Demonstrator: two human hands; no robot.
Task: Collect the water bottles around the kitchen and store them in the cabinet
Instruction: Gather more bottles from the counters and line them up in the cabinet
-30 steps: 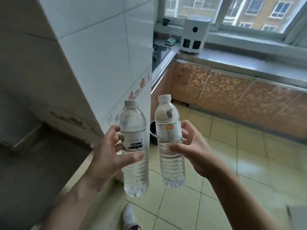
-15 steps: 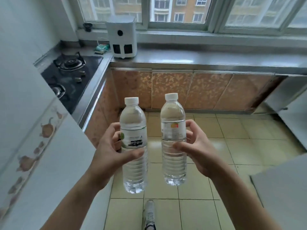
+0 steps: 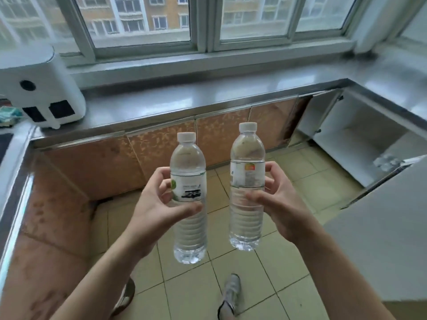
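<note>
Two clear water bottles with white caps are held upright in front of me over the tiled floor. My left hand (image 3: 159, 204) grips the left bottle (image 3: 188, 162) around its white label. My right hand (image 3: 277, 204) grips the right bottle (image 3: 247, 153) at its label with an orange mark. An open cabinet (image 3: 342, 139) with a white interior stands under the counter at the right. Something clear and crumpled (image 3: 385, 161), perhaps more bottles, lies inside it, too blurred to be sure.
A steel counter (image 3: 184, 102) runs under the window and turns along the right wall. A white appliance (image 3: 41, 88) stands on it at the left. Brown patterned cabinet doors (image 3: 161, 148) line the front. A white open door panel (image 3: 379, 239) juts out at the right. My shoes show below.
The view has swung right and moved closer to the counter. The stove has left the view and the open cabinet at the right now shows. Both bottles stay gripped as before.
</note>
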